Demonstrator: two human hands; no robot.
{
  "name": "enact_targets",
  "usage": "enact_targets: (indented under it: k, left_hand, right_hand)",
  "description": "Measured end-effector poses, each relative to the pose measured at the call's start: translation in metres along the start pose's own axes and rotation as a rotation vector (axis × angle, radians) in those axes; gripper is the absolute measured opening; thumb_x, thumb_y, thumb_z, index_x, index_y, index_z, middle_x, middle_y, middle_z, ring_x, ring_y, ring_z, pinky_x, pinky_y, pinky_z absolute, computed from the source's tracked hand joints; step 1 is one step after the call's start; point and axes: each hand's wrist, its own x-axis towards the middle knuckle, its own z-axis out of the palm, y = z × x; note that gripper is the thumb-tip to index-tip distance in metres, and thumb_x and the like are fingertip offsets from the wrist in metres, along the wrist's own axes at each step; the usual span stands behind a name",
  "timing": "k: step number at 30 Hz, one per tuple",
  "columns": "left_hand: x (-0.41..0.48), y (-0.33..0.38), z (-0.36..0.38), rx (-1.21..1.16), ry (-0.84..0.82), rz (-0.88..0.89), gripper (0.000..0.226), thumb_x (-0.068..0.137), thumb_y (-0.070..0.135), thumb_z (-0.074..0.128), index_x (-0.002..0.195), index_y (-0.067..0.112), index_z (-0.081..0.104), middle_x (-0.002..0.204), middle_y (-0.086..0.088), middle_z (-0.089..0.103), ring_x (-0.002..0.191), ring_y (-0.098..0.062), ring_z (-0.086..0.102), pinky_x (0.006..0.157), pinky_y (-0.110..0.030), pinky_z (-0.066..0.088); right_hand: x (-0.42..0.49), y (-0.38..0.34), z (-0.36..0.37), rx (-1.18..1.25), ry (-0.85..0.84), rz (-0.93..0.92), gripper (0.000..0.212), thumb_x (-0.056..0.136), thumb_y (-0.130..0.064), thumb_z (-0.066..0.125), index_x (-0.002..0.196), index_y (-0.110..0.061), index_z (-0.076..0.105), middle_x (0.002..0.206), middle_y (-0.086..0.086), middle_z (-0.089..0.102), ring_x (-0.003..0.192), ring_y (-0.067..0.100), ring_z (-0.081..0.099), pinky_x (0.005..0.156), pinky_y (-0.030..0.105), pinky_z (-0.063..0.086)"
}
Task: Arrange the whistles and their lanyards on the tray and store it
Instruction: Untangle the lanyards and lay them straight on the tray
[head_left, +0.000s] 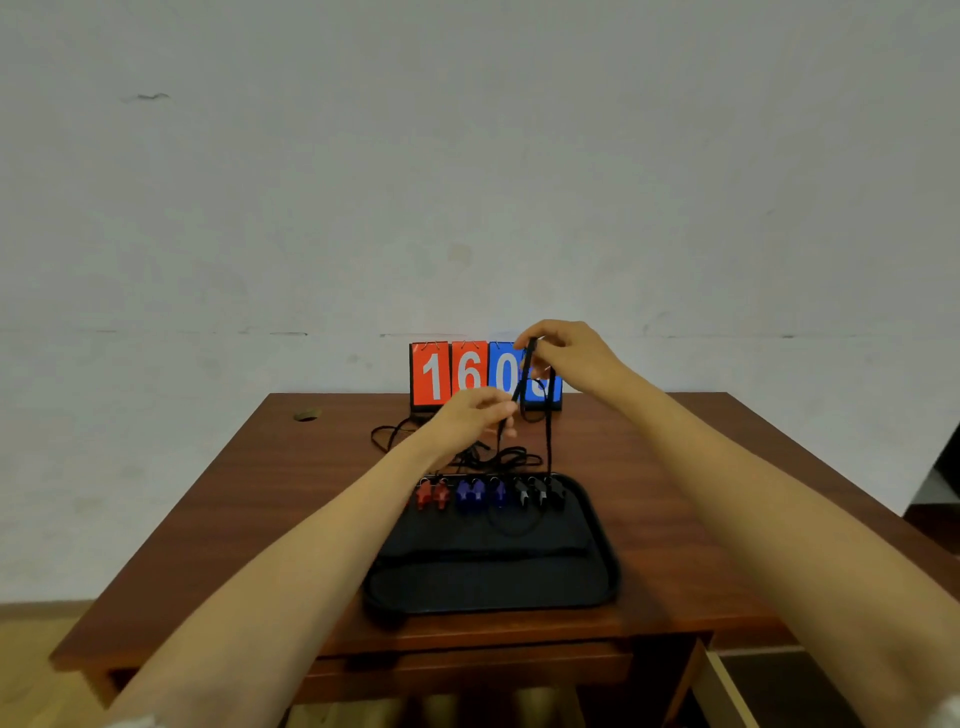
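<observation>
A black tray (597, 582) lies on the brown table near its front edge. Along the tray's far rim stand red whistles (432, 493), blue whistles (478, 492) and black whistles (540, 491) in a row. Both hands hover above and behind the tray. My right hand (566, 358) pinches the top of a black lanyard (547, 431) that hangs down to a black whistle. My left hand (475, 415) grips the same lanyard lower down. More black lanyards (395, 434) lie tangled on the table behind the tray.
A flip scoreboard (467, 374) with red and blue number cards stands at the table's (260, 493) back edge against the wall. A small hole (306, 414) marks the table's back left. An open drawer (727, 686) shows at the lower right.
</observation>
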Motion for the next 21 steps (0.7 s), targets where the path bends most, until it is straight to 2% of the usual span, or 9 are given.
enact_targets:
  k: [3,5,7,10,12,13,16,19,21]
  left_hand:
    - [-0.002,-0.012,-0.002,0.163,0.063,-0.051,0.017,0.096,0.022,0.052,0.092,0.01,0.064,0.076,0.001,0.063,0.079,-0.016,0.06,0.079,-0.025,0.047]
    - [-0.001,-0.023,-0.007,0.324,0.085,-0.14,0.017,0.095,0.019,0.054,0.101,0.009,0.066,0.091,-0.001,0.064,0.088,-0.016,0.058,0.081,-0.026,0.045]
    - [-0.001,-0.029,-0.011,0.422,0.037,-0.217,0.028,0.094,0.011,0.053,0.121,0.01,0.06,0.12,-0.006,0.061,0.103,-0.016,0.057,0.086,-0.024,0.043]
    - [0.001,-0.021,-0.007,0.316,0.102,-0.14,0.053,0.092,0.0,0.046,0.143,0.013,0.038,0.147,-0.005,0.041,0.121,-0.015,0.051,0.092,-0.023,0.041]
    - [0.003,-0.006,0.0,0.129,0.203,-0.014,0.051,0.095,0.006,0.044,0.145,0.015,0.035,0.148,-0.002,0.04,0.134,-0.015,0.04,0.103,-0.025,0.033]
    - [0.005,0.002,0.003,0.037,0.224,0.03,0.048,0.097,0.012,0.043,0.144,0.017,0.037,0.147,0.0,0.042,0.135,-0.014,0.038,0.106,-0.025,0.03]
    - [0.011,0.017,0.009,-0.192,0.18,0.083,0.04,0.101,0.031,0.036,0.139,0.019,0.042,0.127,0.005,0.059,0.119,-0.008,0.053,0.11,-0.03,0.033]
    - [0.01,0.018,0.011,-0.171,0.118,0.123,0.034,0.103,0.034,0.032,0.118,0.012,0.053,0.074,0.003,0.061,0.068,-0.008,0.061,0.082,-0.027,0.049]
    - [0.011,0.011,0.01,-0.119,0.151,0.119,0.032,0.103,0.031,0.035,0.105,0.011,0.059,0.061,0.004,0.045,0.053,-0.008,0.044,0.06,-0.023,0.044]
  right_hand:
    - [0.0,0.009,-0.002,-0.014,0.114,0.037,0.029,0.095,-0.005,0.038,0.101,-0.014,0.065,0.081,0.003,0.069,0.07,0.014,0.063,0.072,0.033,0.052]
    - [0.0,0.014,-0.004,0.02,0.181,0.037,0.026,0.096,-0.008,0.04,0.105,-0.015,0.064,0.093,0.005,0.07,0.078,0.016,0.063,0.068,0.029,0.051]
    - [0.0,0.016,-0.004,0.074,0.14,0.025,0.024,0.097,-0.012,0.044,0.113,-0.018,0.061,0.108,0.003,0.068,0.088,0.012,0.063,0.074,0.027,0.055]
    - [0.0,0.013,0.002,0.152,0.014,0.006,0.031,0.1,-0.016,0.038,0.123,-0.021,0.059,0.118,-0.001,0.065,0.107,0.015,0.061,0.096,0.035,0.051]
    - [-0.001,0.012,0.007,0.093,-0.023,-0.039,0.037,0.102,-0.014,0.032,0.129,-0.022,0.056,0.124,0.0,0.063,0.114,0.022,0.059,0.101,0.036,0.048]
    - [-0.001,0.012,0.009,0.028,-0.041,-0.073,0.039,0.102,-0.013,0.031,0.132,-0.022,0.053,0.128,0.0,0.061,0.117,0.023,0.057,0.1,0.029,0.046]
    - [-0.001,0.013,0.014,-0.147,-0.06,-0.162,0.04,0.103,-0.011,0.031,0.138,-0.02,0.048,0.135,-0.003,0.057,0.116,0.013,0.057,0.091,0.01,0.038]
    - [0.001,0.017,0.016,-0.279,-0.01,-0.224,0.036,0.102,-0.015,0.036,0.135,-0.018,0.051,0.126,-0.002,0.062,0.085,-0.006,0.058,0.083,0.011,0.043]
    - [0.003,0.023,0.014,-0.434,0.053,-0.242,0.034,0.102,-0.017,0.038,0.132,-0.018,0.054,0.121,0.002,0.065,0.084,0.007,0.058,0.083,0.025,0.047]
